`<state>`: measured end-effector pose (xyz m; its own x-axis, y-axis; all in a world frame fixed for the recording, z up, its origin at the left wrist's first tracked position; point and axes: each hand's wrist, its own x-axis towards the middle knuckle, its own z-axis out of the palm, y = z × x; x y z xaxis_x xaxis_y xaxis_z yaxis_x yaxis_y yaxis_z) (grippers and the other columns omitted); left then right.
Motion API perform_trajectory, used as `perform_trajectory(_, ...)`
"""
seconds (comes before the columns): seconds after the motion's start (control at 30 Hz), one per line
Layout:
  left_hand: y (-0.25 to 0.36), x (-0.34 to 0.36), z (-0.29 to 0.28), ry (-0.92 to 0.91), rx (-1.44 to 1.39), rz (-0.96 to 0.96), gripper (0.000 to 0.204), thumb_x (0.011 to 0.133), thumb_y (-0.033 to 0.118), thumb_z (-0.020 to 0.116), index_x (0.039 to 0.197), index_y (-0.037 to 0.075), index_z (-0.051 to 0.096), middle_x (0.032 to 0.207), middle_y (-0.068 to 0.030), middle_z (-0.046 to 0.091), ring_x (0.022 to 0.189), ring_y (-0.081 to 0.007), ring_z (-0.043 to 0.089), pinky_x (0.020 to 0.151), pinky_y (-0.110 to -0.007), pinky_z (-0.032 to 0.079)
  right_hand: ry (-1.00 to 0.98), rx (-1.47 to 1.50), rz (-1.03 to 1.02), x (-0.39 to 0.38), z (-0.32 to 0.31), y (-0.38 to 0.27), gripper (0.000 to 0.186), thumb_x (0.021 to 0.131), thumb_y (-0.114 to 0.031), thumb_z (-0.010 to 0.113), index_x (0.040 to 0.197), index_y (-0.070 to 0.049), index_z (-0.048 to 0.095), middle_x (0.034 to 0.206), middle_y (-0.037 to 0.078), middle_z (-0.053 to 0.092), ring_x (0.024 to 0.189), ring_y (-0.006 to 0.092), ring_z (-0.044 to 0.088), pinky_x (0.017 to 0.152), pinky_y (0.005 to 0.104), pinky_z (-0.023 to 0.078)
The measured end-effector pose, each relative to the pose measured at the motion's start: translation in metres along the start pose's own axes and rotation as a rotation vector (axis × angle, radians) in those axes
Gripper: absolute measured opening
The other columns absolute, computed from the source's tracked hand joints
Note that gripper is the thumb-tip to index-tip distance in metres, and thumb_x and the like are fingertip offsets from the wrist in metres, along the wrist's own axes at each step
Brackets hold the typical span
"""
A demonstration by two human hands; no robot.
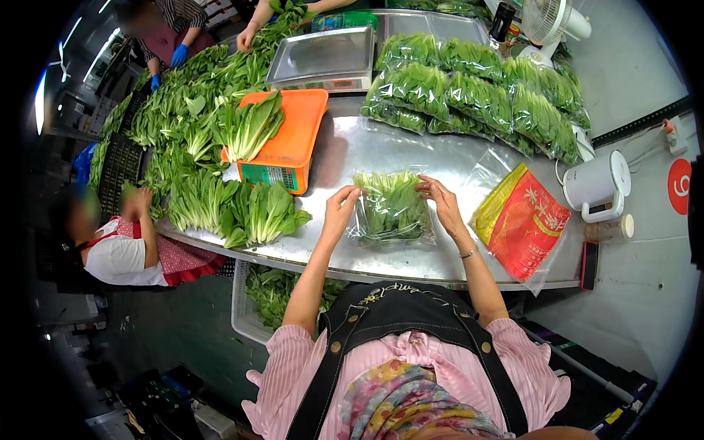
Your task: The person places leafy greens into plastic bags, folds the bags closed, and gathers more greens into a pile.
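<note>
A clear plastic bag of leafy greens [394, 211] lies on the steel table in front of me. My left hand [342, 205] is closed on its upper left corner, fingertips pinching the film. At the upper right corner, my right hand [441, 196] pinches the film too. Green leaves and pale stems show through the bag, reaching up to its top edge between my hands. Left of the bag stands an orange weighing scale [302, 132], with a loose bunch of greens [254, 128] on it. More loose greens [271, 213] lie in front of the scale.
Filled bags of greens [477, 92] are stacked at the back right. A red and yellow plastic package [524, 220] lies at right, near a white kettle [598, 183]. Behind stand a steel scale [323, 59] and a fan [546, 26]. Co-workers [125, 253] work along the left side.
</note>
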<state>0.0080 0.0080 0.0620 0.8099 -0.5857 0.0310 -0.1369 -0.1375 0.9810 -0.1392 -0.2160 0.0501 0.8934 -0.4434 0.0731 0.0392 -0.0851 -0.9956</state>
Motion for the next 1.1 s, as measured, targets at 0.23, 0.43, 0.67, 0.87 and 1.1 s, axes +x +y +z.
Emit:
perform_trajectory(0.23,-0.013,0.035,0.016,0.135,0.192,0.063,0.029,0.093,0.026,0.048,0.088,0.002,0.064,0.071,-0.0066,0.063,0.067,-0.0137,0.055,0.064,-0.03,0.043,0.156,-0.167,0.043,0.022,-0.004,0.02,0.044,0.099,-0.034,0.032,0.136,-0.012,0.039,0.064,0.008,0.057,0.069,0.017,0.064,0.07,0.0337,0.052)
perform_trajectory(0.43,-0.012,0.053,0.03,0.284,0.482,-0.06,0.026,0.092,0.023,0.046,0.081,0.003,0.058,0.06,-0.0122,0.06,0.061,-0.0303,0.059,0.059,-0.041,0.043,0.226,-0.252,0.144,0.046,0.009,0.024,0.034,0.099,-0.032,0.034,0.109,-0.006,0.053,0.056,0.011,0.05,0.055,0.0221,0.062,0.049,0.0342,0.049)
perform_trajectory(0.67,-0.043,0.07,0.037,0.301,0.843,-0.153,0.022,0.091,0.02,0.047,0.087,0.003,0.059,0.074,-0.0257,0.061,0.072,-0.0427,0.061,0.065,-0.051,0.043,0.203,-0.954,0.216,0.066,0.024,0.064,0.029,0.095,-0.029,0.041,0.093,-0.004,0.057,0.075,0.024,0.063,0.072,0.0404,0.063,0.065,0.0487,0.049)
perform_trajectory(0.87,-0.047,0.079,0.04,0.21,0.938,-0.189,0.024,0.09,0.019,0.045,0.088,-0.001,0.059,0.08,-0.0253,0.063,0.08,-0.0423,0.062,0.07,-0.051,0.045,0.068,-1.121,0.259,0.077,0.013,0.059,0.035,0.091,-0.035,0.046,0.095,-0.003,0.061,0.081,0.023,0.064,0.078,0.0406,0.062,0.069,0.0471,0.049)
perform_trajectory(1.1,-0.066,0.075,0.029,0.213,0.942,-0.227,0.027,0.09,0.022,0.044,0.091,-0.002,0.055,0.085,-0.0264,0.063,0.083,-0.0413,0.062,0.074,-0.051,0.045,0.09,-0.897,-0.19,0.047,0.053,-0.008,0.041,0.089,-0.039,0.049,0.11,-0.005,0.057,0.119,0.017,0.053,0.11,0.0334,0.05,0.089,0.0443,0.041)
